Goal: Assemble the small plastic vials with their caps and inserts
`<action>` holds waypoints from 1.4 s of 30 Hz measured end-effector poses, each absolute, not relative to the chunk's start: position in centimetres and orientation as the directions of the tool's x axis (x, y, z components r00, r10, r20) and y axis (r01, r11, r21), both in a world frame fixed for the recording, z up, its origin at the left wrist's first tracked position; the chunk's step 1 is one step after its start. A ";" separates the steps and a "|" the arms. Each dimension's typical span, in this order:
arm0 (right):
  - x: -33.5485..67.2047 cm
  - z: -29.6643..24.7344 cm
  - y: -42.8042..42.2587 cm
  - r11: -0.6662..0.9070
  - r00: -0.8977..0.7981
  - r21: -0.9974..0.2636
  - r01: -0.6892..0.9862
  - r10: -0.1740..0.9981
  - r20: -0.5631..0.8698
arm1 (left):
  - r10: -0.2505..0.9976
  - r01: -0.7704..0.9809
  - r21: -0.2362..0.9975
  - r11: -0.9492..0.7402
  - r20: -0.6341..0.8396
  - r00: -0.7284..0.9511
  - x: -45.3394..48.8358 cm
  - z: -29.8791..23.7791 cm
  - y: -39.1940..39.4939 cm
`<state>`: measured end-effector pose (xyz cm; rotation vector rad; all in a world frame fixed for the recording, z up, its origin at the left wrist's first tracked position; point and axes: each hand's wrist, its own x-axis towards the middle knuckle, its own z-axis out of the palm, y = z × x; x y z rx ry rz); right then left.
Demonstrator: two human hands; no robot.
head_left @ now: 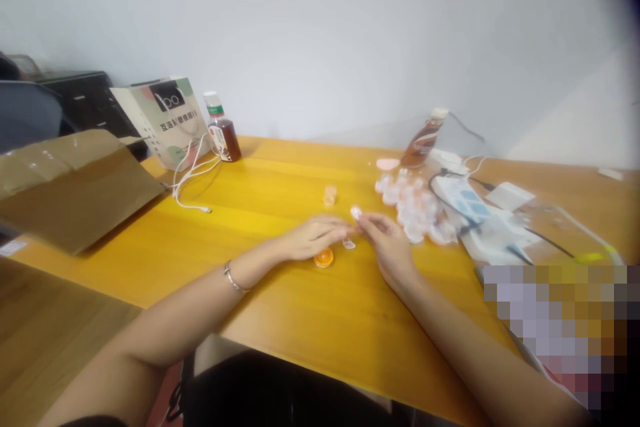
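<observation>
My right hand point(393, 247) is closed in a pinch on a small white piece with pinkish marks point(356, 212), too blurred to name. My left hand point(317, 238) reaches in palm down, its fingers stretched out and their tips close to the right fingertips. Just below those fingertips is another small white piece with dark marks point(349, 244); whether the left thumb touches it I cannot tell. An orange round piece like a fruit slice point(324, 258) lies on the table under the left hand's edge. Beyond the hands sits a small pale orange, clear block-like piece point(330, 196).
Several clear small tubs point(413, 207) cluster at the right, before a tilted brown drink bottle point(424, 140). Power strips point(465, 199) and cables lie beside them. At the left are a cardboard box point(85, 180), a paper bag point(167, 120), a dark bottle point(225, 137) and a white cable point(183, 190).
</observation>
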<state>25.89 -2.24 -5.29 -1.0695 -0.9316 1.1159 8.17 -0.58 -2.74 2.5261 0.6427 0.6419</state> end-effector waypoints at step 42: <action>25.5 -4.2 -3.4 -0.053 -0.011 -0.996 -0.075 0.999 -0.052 | 0.787 0.631 0.474 -0.614 0.314 0.531 4.3 -4.3 1.3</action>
